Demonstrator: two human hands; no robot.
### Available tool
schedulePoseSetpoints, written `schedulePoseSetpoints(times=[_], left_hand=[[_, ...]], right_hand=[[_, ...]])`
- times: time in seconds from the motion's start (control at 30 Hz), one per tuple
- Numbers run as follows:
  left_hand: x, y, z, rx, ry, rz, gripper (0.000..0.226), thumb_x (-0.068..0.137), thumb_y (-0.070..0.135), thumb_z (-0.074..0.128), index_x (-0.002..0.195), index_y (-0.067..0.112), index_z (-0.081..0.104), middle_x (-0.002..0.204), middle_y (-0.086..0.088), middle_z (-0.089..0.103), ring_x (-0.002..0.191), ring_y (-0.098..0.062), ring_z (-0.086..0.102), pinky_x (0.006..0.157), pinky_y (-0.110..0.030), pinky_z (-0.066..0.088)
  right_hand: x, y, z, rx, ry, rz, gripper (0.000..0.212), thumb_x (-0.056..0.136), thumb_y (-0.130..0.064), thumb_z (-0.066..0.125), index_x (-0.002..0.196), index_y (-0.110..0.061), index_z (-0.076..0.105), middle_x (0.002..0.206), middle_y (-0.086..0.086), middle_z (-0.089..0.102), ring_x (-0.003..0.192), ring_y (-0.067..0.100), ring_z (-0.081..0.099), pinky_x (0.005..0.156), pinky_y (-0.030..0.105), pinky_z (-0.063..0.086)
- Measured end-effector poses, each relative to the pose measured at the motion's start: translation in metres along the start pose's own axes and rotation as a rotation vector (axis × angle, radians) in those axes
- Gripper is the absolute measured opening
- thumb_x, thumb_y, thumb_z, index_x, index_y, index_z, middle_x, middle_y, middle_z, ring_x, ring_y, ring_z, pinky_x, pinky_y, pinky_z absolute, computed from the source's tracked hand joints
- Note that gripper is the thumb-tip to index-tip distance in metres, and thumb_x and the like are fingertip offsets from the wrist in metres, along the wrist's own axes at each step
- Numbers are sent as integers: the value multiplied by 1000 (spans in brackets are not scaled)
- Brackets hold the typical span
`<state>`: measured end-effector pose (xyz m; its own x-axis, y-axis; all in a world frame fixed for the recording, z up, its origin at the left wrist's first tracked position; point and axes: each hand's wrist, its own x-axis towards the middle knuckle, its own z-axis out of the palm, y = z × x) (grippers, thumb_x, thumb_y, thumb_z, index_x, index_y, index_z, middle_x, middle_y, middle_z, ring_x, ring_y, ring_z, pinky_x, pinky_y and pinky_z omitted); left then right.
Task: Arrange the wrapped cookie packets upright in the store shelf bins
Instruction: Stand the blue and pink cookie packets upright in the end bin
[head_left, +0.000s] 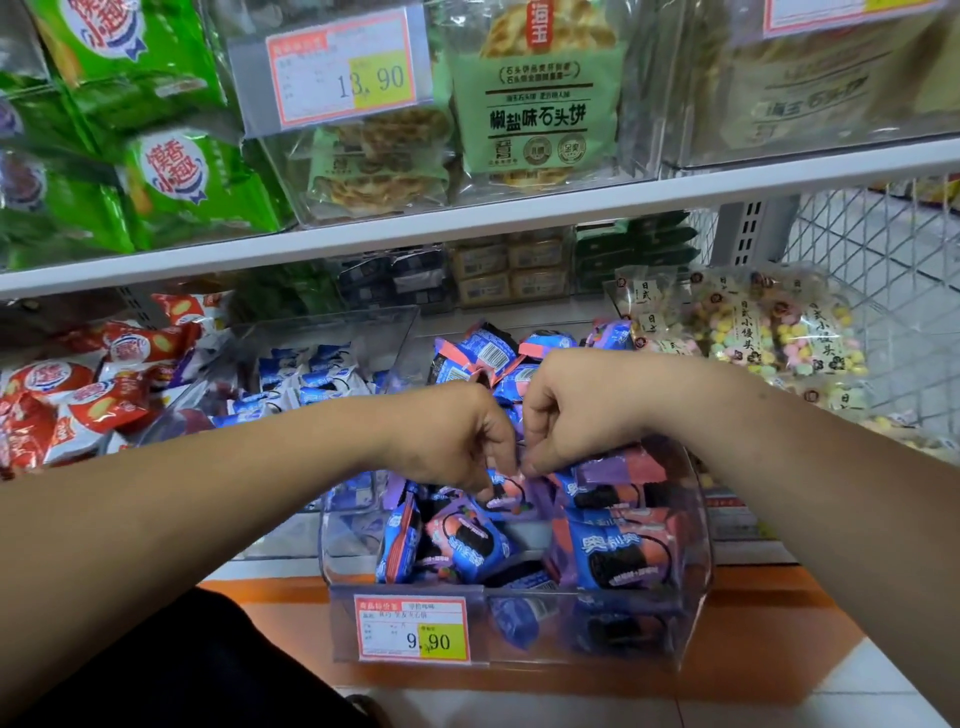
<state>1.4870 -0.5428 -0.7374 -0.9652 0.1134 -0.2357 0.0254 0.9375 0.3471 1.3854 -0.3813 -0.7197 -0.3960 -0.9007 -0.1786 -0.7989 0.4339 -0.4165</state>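
both hands meet over the middle of a clear plastic shelf bin (696, 525) on the lower shelf. the left hand (457, 436) is curled, knuckles up, its fingertips (485, 478) bent down and pinching the top edge of a blue and pink foil-wrapped cookie packet (506, 500). the right hand (576, 410) is curled the same way, just beside the left hand and almost touching it, its thumb and fingers closed on the same packet's crimped edge. that packet stands roughly upright near the centre of the bin, among a loose heap of blue, pink and purple wrapped packets (618, 551) that lie tilted in several directions, some piled higher toward the back. a white, red and yellow price label (413, 629) reading 9.90 sits on the bin's front wall. to the left a second clear bin (332, 322) holds blue and white packets (306, 379), and further left lie red and white packets (78, 405). to the right stand clear bags of pastel-coloured balls (779, 332). a white shelf board (467, 218) runs above.
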Motion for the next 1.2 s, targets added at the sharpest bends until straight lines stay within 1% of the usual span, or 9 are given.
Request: schedulePoseSetpoints(times=[0.07, 0.23, 0.33, 0.43, 0.63, 0.8, 0.93, 1.1, 1.2], left_hand=[[1, 4, 6, 71, -19, 17, 26, 79, 13, 86, 104, 19, 81, 79, 12, 71, 65, 10, 60, 64, -6, 45], [5, 10, 16, 207, 65, -15, 24, 75, 25, 90, 91, 16, 75, 81, 9, 68, 69, -11, 57, 58, -17, 41], [0, 11, 2, 255, 98, -84, 33, 75, 43, 87, 86, 17, 70, 81, 7, 71, 74, -15, 63, 67, -26, 51], [-12, 8, -6, 274, -53, -148, 40, 75, 55, 83, 92, 21, 70, 82, 8, 72, 76, -13, 66, 71, -31, 55], [-35, 6, -10, 198, -161, -107, 32, 81, 33, 86, 99, 31, 60, 84, 11, 72, 64, 5, 60, 55, -10, 40], [-34, 11, 8, 457, -156, -109, 45, 76, 60, 78, 85, 20, 61, 77, 3, 64, 73, -23, 60, 62, -31, 46], [-29, 11, 7, 329, -152, -152, 38, 72, 43, 89, 91, 20, 67, 78, 6, 69, 73, -20, 61, 67, -30, 49], [-44, 13, -15, 197, -77, -90, 24, 79, 26, 87, 101, 26, 77, 83, 11, 75, 61, 6, 59, 59, -12, 44], [-56, 12, -28, 53, 35, -44, 20, 81, 24, 85, 97, 30, 73, 75, 11, 70, 62, 0, 60, 59, -15, 45]], right_hand=[[1, -3, 2, -11, 1, 8, 17, 78, -38, 83, 76, -22, 77, 67, -8, 70, 63, 10, 60, 68, 31, 57], [-1, -8, 2, -56, -29, 24, 28, 77, -47, 81, 75, -20, 77, 76, -2, 73, 69, 17, 63, 72, 34, 58], [0, -8, 3, -95, -45, 19, 21, 80, -40, 80, 72, -22, 74, 76, -5, 73, 79, 19, 69, 79, 39, 61], [0, -10, 3, -138, -25, -5, 17, 81, -36, 80, 77, -20, 74, 79, -4, 73, 80, 17, 69, 78, 38, 60], [0, -26, -2, -114, 49, -67, 19, 84, -35, 78, 77, -18, 72, 70, -6, 69, 65, 10, 62, 69, 28, 54], [-3, -33, 1, -109, 47, -42, 7, 84, -23, 77, 83, -16, 75, 71, -8, 70, 65, 9, 63, 71, 26, 55], [-9, -28, 17, -82, 43, -3, 8, 83, -26, 79, 81, -19, 76, 75, -4, 74, 73, 13, 69, 73, 31, 59], [-20, -16, 24, 67, 126, -2, 19, 82, -36, 83, 93, -23, 76, 79, -9, 75, 73, 4, 69, 74, 27, 58], [-22, -17, 25, 150, 123, -10, 34, 83, -44, 81, 109, -23, 72, 85, -10, 76, 77, 6, 71, 80, 33, 59]])
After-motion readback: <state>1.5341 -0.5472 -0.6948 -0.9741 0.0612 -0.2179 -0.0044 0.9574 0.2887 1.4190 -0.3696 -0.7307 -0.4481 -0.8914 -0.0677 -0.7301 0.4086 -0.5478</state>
